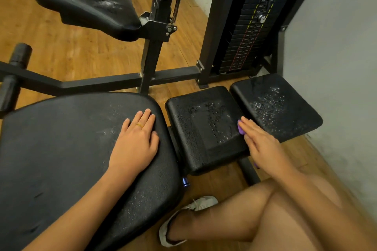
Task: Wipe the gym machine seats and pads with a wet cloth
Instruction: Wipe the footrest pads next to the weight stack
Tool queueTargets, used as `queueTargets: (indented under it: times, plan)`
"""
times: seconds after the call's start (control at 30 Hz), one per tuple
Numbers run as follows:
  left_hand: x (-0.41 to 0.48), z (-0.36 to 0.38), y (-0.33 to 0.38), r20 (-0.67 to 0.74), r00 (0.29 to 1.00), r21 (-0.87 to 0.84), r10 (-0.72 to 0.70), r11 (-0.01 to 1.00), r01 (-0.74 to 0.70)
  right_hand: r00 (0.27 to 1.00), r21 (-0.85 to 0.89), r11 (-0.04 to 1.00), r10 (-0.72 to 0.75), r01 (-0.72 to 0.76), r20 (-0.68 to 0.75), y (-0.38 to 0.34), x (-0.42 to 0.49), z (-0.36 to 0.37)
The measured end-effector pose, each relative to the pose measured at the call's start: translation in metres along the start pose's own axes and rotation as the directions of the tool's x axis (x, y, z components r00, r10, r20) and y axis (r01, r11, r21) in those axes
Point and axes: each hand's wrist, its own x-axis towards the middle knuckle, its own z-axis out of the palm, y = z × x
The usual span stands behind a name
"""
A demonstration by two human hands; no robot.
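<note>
Limp-looking purple cloth (241,128) is pressed by the flat-fingered right hand (263,146) at the pad's (204,128) 3 o'clock; the left hand (134,142) is laid open.

The left hand (134,144) lies flat on the big black seat (61,149), while the right hand (263,146) presses a purple cloth (241,128) with straight fingers against the middle pad's (204,128) right edge, beside a droplet-speckled pad (275,106).
</note>
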Motion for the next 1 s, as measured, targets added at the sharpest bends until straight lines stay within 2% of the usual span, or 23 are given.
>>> queueTargets:
  times: [0.37, 0.47, 0.63, 0.77, 0.9, 1.0]
  plan:
    - [-0.005, -0.003, 0.001, 0.013, 1.0, -0.005, 0.001, 1.0, -0.001, 0.993, -0.088, 0.996, 0.008, 0.003, 0.118, -0.024, 0.162, 0.009]
    - [-0.006, -0.004, -0.003, 0.021, 1.0, 0.003, 0.002, 1.0, -0.002, 0.997, -0.063, 0.998, 0.001, 0.004, 0.08, -0.031, 0.141, 0.008]
    - [-0.003, -0.003, -0.003, 0.013, 1.0, 0.013, 0.009, 1.0, -0.009, 0.995, -0.098, 0.994, -0.044, 0.052, 0.089, -0.015, 0.044, -0.001]
    - [-0.003, -0.001, -0.002, 0.02, 1.0, 0.018, 0.009, 1.0, -0.009, 0.996, -0.064, 0.998, -0.007, 0.012, 0.085, -0.006, -0.006, -0.005]
    - [-0.003, 0.001, -0.001, 0.019, 1.0, 0.012, 0.014, 1.0, -0.014, 0.996, -0.078, 0.997, 0.023, -0.016, 0.092, -0.008, 0.012, -0.003]
    - [-0.002, 0.001, -0.001, 0.01, 1.0, 0.02, 0.011, 1.0, -0.011, 0.996, -0.069, 0.997, -0.019, 0.025, 0.092, -0.01, 0.063, -0.001]
